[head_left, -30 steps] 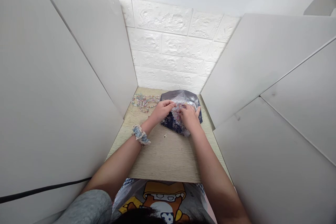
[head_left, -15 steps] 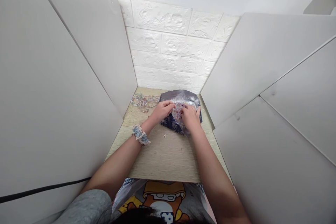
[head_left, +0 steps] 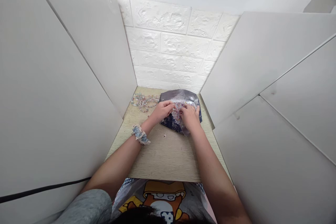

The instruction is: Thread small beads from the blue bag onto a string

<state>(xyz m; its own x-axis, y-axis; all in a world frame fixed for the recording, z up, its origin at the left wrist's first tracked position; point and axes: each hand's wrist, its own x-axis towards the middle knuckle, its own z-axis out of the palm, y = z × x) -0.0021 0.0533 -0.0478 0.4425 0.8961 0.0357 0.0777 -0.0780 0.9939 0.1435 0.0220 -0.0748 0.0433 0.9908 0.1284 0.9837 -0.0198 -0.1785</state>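
A dark blue bag with a silvery lining (head_left: 168, 96) lies open at the back of the table, with many small multicoloured beads (head_left: 177, 109) in it. Over the bag's left side, my left hand (head_left: 163, 109) is closed in a pinch of thumb and forefinger. Whatever it pinches is too small to make out. My right hand (head_left: 190, 115) rests over the right part of the beads, fingertips curled down among them. What those fingertips hold, if anything, is hidden. Left of the bag, strung beads (head_left: 144, 102) lie in loops on the table.
The pale wooden table (head_left: 162, 161) is narrow, with white panels (head_left: 102, 52) on the left and a white panel (head_left: 257, 59) on the right. A white brick-patterned wall (head_left: 173, 45) closes the back. A tiny shiny piece (head_left: 165, 135) lies in front of the bag.
Both hands stay in nearly the same place over the bag. The view has shifted very slightly.
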